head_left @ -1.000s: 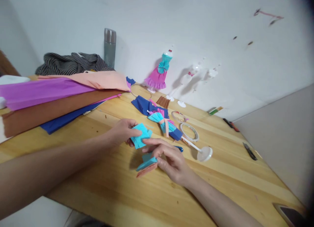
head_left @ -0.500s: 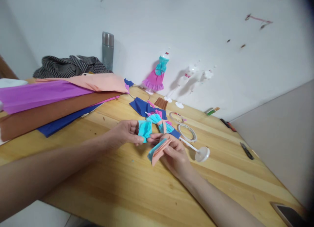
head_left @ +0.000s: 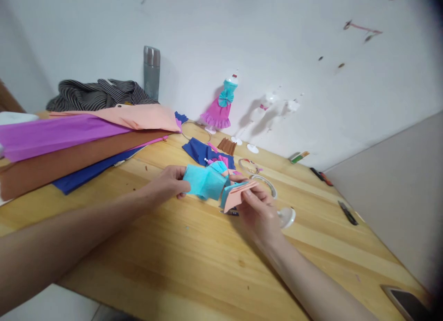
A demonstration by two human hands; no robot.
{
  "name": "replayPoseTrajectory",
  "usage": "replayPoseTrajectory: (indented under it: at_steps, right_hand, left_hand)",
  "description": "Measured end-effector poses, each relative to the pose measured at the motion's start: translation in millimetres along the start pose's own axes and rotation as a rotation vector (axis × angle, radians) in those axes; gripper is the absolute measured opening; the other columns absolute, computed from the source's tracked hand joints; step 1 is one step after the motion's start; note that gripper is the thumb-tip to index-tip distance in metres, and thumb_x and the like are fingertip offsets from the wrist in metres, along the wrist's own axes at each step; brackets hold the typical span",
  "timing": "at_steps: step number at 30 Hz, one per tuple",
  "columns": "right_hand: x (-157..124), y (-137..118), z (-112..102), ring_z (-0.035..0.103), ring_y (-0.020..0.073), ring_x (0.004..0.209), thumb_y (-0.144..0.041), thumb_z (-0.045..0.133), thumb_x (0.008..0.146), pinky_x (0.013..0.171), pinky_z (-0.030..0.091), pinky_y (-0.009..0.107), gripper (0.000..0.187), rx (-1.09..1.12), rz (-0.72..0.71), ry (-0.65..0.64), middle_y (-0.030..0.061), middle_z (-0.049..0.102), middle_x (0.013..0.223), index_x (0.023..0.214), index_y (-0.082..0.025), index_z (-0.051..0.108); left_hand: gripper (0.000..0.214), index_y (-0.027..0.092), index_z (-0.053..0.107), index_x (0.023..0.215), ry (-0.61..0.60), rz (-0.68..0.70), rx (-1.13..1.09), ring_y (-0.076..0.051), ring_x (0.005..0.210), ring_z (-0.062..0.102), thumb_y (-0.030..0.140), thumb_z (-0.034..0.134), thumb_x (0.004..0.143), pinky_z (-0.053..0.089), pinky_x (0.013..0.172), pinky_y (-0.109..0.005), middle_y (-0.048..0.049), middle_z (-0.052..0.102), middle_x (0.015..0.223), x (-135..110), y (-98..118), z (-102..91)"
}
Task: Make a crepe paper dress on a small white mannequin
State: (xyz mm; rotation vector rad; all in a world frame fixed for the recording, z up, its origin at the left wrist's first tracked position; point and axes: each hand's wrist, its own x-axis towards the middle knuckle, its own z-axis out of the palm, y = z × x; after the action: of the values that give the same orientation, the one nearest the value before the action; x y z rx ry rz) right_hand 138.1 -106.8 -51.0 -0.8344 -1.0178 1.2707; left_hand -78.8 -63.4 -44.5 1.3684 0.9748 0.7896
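My left hand [head_left: 168, 184] pinches one end of a turquoise crepe paper strip [head_left: 204, 181] held a little above the wooden table [head_left: 173, 247]. My right hand [head_left: 258, 209] grips a folded wad of turquoise and peach paper [head_left: 237, 195] at the strip's other end. Just behind my hands lies a small doll figure in a blue, pink and turquoise paper dress [head_left: 211, 157], partly hidden by the strip.
Folded sheets of purple, brown, blue and peach crepe paper [head_left: 69, 141] lie at the left. A dressed doll stand [head_left: 223, 106], bare white stands [head_left: 273, 111], a steel flask [head_left: 151, 76] and striped cloth [head_left: 97, 92] line the wall. Tape rings [head_left: 265, 181], tools [head_left: 346, 212] and a phone [head_left: 406, 302] lie right.
My right hand lifted the folded turquoise and peach wad off the table and raised it. The turquoise strip in my left hand has been stretched out between both hands.
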Motion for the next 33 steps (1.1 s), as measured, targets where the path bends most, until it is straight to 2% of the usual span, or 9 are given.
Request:
replayPoseTrajectory:
  at_steps: [2,5,10,15,21,23,27,30,33]
  right_hand:
    - [-2,-7,2,0.062,0.0151,0.068,-0.031,0.079,0.069,0.059,0.051,0.026,0.018,-0.019,-0.013,-0.008,0.0028,0.070,0.087,0.083,-0.022,0.074]
    - [-1,-11,4,0.062,0.0139,0.067,-0.028,0.079,0.067,0.058,0.053,0.024,0.020,0.082,0.109,-0.005,0.0020,0.068,0.081,0.084,-0.021,0.072]
    - [3,-5,3,0.054,0.0084,0.051,-0.019,0.078,0.065,0.048,0.050,0.018,0.019,0.242,0.272,-0.043,-0.0029,0.063,0.068,0.080,-0.023,0.067]
    - [1,-5,4,0.050,0.0064,0.045,-0.025,0.080,0.065,0.043,0.047,0.016,0.019,0.195,0.277,-0.067,-0.0052,0.059,0.062,0.074,-0.022,0.063]
    - [0,-4,8,0.061,0.0098,0.059,-0.027,0.082,0.063,0.054,0.050,0.018,0.022,0.159,0.292,-0.006,-0.0029,0.068,0.069,0.079,-0.021,0.069]
    - [0,-2,8,0.063,0.0118,0.063,-0.028,0.082,0.064,0.059,0.052,0.021,0.021,0.153,0.315,-0.005,-0.0016,0.069,0.071,0.079,-0.021,0.070]
    - [-1,2,9,0.065,0.0163,0.068,-0.031,0.082,0.064,0.068,0.053,0.028,0.021,0.133,0.367,-0.048,0.0019,0.073,0.077,0.078,-0.019,0.071]
    - [-4,6,11,0.065,0.0176,0.069,-0.033,0.081,0.064,0.072,0.052,0.030,0.024,0.113,0.419,-0.104,0.0033,0.073,0.077,0.080,-0.017,0.072]
    - [-7,10,13,0.065,0.0175,0.067,-0.032,0.080,0.065,0.070,0.052,0.030,0.023,0.105,0.437,-0.128,0.0026,0.073,0.074,0.080,-0.017,0.071]
  left_hand:
    - [0.005,0.016,0.053,0.055,-0.020,-0.027,0.058,-0.009,0.046,0.044,0.021,0.054,0.052,0.035,0.046,-0.021,0.0039,0.048,0.046,-1,2,1.8]
    - [0.007,0.017,0.053,0.052,-0.073,-0.053,0.090,-0.010,0.045,0.045,0.024,0.053,0.051,0.037,0.045,-0.021,0.0031,0.048,0.046,-3,2,4.4]
    - [0.012,0.015,0.058,0.054,-0.167,-0.034,0.071,-0.011,0.053,0.051,0.025,0.053,0.056,0.042,0.051,-0.021,0.0009,0.054,0.052,-4,-1,7.4]
    - [0.014,0.015,0.061,0.058,-0.122,-0.030,0.076,-0.015,0.056,0.059,0.027,0.054,0.060,0.047,0.055,-0.024,-0.0013,0.061,0.056,-7,-1,11.7]
    - [0.014,0.016,0.059,0.059,-0.059,0.066,0.362,-0.018,0.058,0.065,0.020,0.050,0.068,0.046,0.052,-0.022,-0.0013,0.063,0.056,-13,-3,14.0]
    - [0.014,0.016,0.059,0.059,-0.086,0.062,0.343,-0.018,0.059,0.066,0.020,0.050,0.069,0.048,0.052,-0.023,-0.0016,0.063,0.057,-12,-4,14.1]
    - [0.010,0.015,0.062,0.062,-0.213,-0.006,0.186,-0.019,0.059,0.067,0.021,0.054,0.065,0.053,0.053,-0.026,-0.0023,0.065,0.058,-11,-3,15.1]
    - [0.009,0.015,0.061,0.061,-0.225,-0.037,0.147,-0.018,0.056,0.066,0.021,0.056,0.065,0.054,0.053,-0.026,-0.0022,0.065,0.057,-11,-1,16.3]
    - [0.012,0.013,0.065,0.069,-0.232,-0.054,0.152,-0.018,0.058,0.066,0.022,0.058,0.067,0.054,0.055,-0.027,-0.0025,0.065,0.059,-12,2,17.7]
